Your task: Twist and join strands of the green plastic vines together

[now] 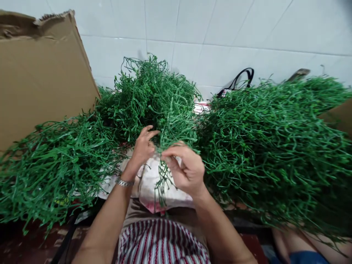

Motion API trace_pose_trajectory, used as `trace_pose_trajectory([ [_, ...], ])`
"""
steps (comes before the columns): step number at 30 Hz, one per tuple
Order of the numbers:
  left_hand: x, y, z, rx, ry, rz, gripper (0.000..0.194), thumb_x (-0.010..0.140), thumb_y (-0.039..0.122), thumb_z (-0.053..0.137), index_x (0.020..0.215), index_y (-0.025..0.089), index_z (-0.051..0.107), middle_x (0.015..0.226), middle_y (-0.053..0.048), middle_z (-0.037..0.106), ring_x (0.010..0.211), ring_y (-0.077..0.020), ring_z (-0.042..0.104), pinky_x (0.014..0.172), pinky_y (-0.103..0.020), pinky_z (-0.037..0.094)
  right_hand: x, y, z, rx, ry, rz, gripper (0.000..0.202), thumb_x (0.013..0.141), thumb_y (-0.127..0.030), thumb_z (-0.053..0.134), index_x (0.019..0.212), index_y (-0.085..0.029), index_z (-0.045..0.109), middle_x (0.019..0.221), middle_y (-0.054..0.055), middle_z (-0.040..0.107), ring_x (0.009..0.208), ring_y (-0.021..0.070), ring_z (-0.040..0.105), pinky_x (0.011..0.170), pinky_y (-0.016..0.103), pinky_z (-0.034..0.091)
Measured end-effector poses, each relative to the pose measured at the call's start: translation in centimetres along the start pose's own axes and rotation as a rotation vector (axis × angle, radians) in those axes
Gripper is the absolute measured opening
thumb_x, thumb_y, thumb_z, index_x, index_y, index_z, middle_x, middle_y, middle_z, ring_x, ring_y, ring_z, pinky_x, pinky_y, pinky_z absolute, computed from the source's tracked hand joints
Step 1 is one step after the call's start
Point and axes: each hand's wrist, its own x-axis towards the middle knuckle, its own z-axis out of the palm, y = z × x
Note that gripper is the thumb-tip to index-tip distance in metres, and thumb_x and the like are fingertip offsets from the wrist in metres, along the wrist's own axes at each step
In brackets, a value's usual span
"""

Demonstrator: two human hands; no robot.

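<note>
Three heaps of thin green plastic stems surround me: a left heap (pixel 46 165), a middle heap (pixel 148 99) and a large right heap (pixel 275 146). My right hand (pixel 185 170) pinches a small bunch of green stems (pixel 162 179) that hangs down in front of me. My left hand (pixel 143 146), with a metal watch on the wrist, reaches into the foot of the middle heap, fingers curled around the same strands. Under both hands lies a white and pink plastic bag (pixel 154 187).
A big brown cardboard box (pixel 41 77) stands at the left against the white tiled wall (pixel 220 33). A black bag handle (pixel 239 79) sticks up behind the heaps. Another person's knee (pixel 297 247) shows at the lower right. My striped clothing (pixel 162 242) fills the bottom centre.
</note>
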Motion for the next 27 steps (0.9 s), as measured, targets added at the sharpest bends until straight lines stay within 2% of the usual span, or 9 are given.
trace_pose_trajectory([
  [3, -2.1, 1.0, -1.8, -0.342, 0.089, -0.193, 0.026, 0.071, 0.011, 0.046, 0.084, 0.017, 0.068, 0.102, -0.007, 0.064, 0.101, -0.0199, 0.058, 0.091, -0.033, 0.045, -1.5, 1.0, 1.5, -0.052, -0.161, 0.016, 0.021, 0.081, -0.011, 0.048, 0.094, -0.025, 0.056, 0.083, 0.001, 0.067, 0.074, 0.0152, 0.061, 0.074, 0.033, 0.05],
  [7, -2.7, 3.1, -2.7, -0.773, -0.107, -0.555, 0.015, 0.069, 0.024, 0.061, 0.078, 0.014, 0.067, 0.07, -0.003, 0.064, 0.063, -0.0142, 0.059, 0.058, -0.024, 0.047, -3.6, 1.7, 3.8, -0.139, -0.368, -0.06, 0.017, 0.082, -0.014, 0.045, 0.094, -0.021, 0.056, 0.075, 0.003, 0.064, 0.073, 0.0175, 0.058, 0.074, 0.035, 0.05],
  [9, -2.3, 3.3, -2.7, -0.845, -0.066, -0.655, 0.013, 0.06, 0.022, 0.069, 0.069, 0.013, 0.064, 0.06, 0.001, 0.06, 0.053, -0.0099, 0.053, 0.051, -0.02, 0.042, -4.0, 1.5, 3.8, -0.167, -0.394, -0.093, 0.016, 0.083, -0.014, 0.046, 0.095, -0.017, 0.056, 0.077, 0.005, 0.063, 0.074, 0.0173, 0.057, 0.075, 0.035, 0.049],
  [12, -2.1, 2.7, -2.7, -0.833, 0.139, -0.623, 0.012, 0.059, 0.019, 0.07, 0.063, 0.014, 0.061, 0.056, 0.004, 0.056, 0.05, -0.0068, 0.049, 0.051, -0.018, 0.04, -3.2, 1.0, 2.4, -0.089, -0.279, -0.089, 0.021, 0.083, -0.01, 0.046, 0.101, -0.017, 0.056, 0.088, 0.007, 0.064, 0.081, 0.0156, 0.059, 0.073, 0.031, 0.05],
  [15, -3.0, 2.5, -2.9, -0.758, 0.147, -0.56, 0.008, 0.066, 0.021, 0.067, 0.065, 0.015, 0.062, 0.057, 0.003, 0.056, 0.051, -0.007, 0.048, 0.05, -0.017, 0.038, -1.0, 1.6, 1.6, -0.132, -0.133, -0.078, 0.022, 0.083, -0.009, 0.045, 0.1, -0.018, 0.056, 0.096, 0.007, 0.062, 0.094, 0.0163, 0.057, 0.08, 0.032, 0.048],
  [18, -5.0, 3.2, -3.5, -0.673, 0.122, -0.554, 0.014, 0.071, 0.025, 0.064, 0.062, 0.015, 0.061, 0.052, 0.004, 0.051, 0.047, -0.007, 0.044, 0.045, -0.018, 0.033, 1.1, 4.0, 2.8, -0.458, -0.251, -0.018, 0.024, 0.084, -0.014, 0.045, 0.104, -0.019, 0.058, 0.118, 0.009, 0.054, 0.106, 0.0217, 0.048, 0.086, 0.037, 0.042],
  [21, -7.6, 3.7, -5.3, -0.655, 0.17, -0.584, 0.014, 0.07, 0.028, 0.066, 0.065, 0.016, 0.063, 0.049, 0.004, 0.048, 0.042, -0.0071, 0.04, 0.039, -0.019, 0.028, 1.9, 6.9, 4.6, -0.758, -0.429, 0.129, 0.028, 0.085, -0.018, 0.045, 0.111, -0.024, 0.057, 0.114, 0.009, 0.054, 0.102, 0.0253, 0.045, 0.079, 0.038, 0.037],
  [24, -9.9, 3.5, -7.3, -0.654, 0.33, -0.552, 0.011, 0.066, 0.026, 0.069, 0.065, 0.016, 0.064, 0.053, 0.003, 0.051, 0.045, -0.008, 0.043, 0.041, -0.019, 0.032, 1.5, 8.6, 6.0, -0.853, -0.517, 0.199, 0.038, 0.087, -0.018, 0.042, 0.124, -0.024, 0.048, 0.107, 0.01, 0.054, 0.102, 0.025, 0.042, 0.079, 0.037, 0.034],
  [27, -10.9, 2.9, -8.0, -0.636, 0.324, -0.606, 0.012, 0.069, 0.027, 0.067, 0.064, 0.017, 0.063, 0.05, 0.004, 0.047, 0.042, -0.0069, 0.039, 0.04, -0.019, 0.031, 1.2, 8.5, 6.5, -0.838, -0.557, 0.154, 0.048, 0.088, -0.016, 0.042, 0.134, -0.027, 0.037, 0.107, 0.01, 0.053, 0.101, 0.0245, 0.042, 0.078, 0.037, 0.033],
])
